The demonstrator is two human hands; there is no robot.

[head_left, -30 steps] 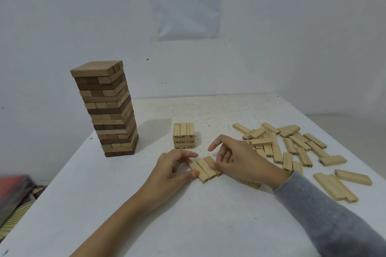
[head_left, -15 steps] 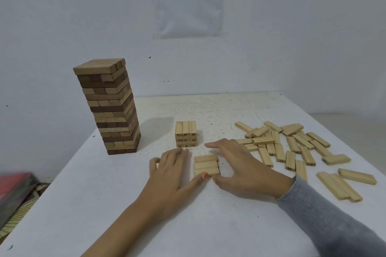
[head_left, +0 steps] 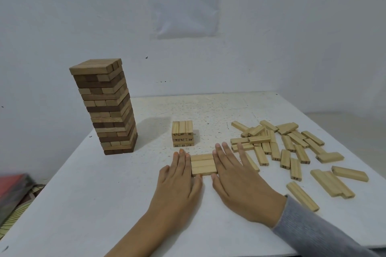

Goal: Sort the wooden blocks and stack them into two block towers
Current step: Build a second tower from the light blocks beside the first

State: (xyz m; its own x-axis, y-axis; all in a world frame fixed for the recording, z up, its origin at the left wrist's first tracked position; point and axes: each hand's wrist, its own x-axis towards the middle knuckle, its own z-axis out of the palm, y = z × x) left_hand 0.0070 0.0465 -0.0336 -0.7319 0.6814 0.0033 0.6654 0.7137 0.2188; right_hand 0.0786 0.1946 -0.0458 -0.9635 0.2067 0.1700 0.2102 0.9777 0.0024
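Head view: left hand point(head_left: 177, 181) and right hand point(head_left: 236, 177), fingers flat and gripping nothing, press three blocks point(head_left: 203, 164) together mid-table point(head_left: 104, 204).

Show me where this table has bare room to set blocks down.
Bare: between the tall tower and the short stack; the far table behind that stack; the near-left corner beside the left hand. Crowded: the right side, strewn with loose blocks beside the right hand.

Tall tower point(head_left: 108, 108) banded dark-and-light brown; loose blocks point(head_left: 288, 148) pale yellow.
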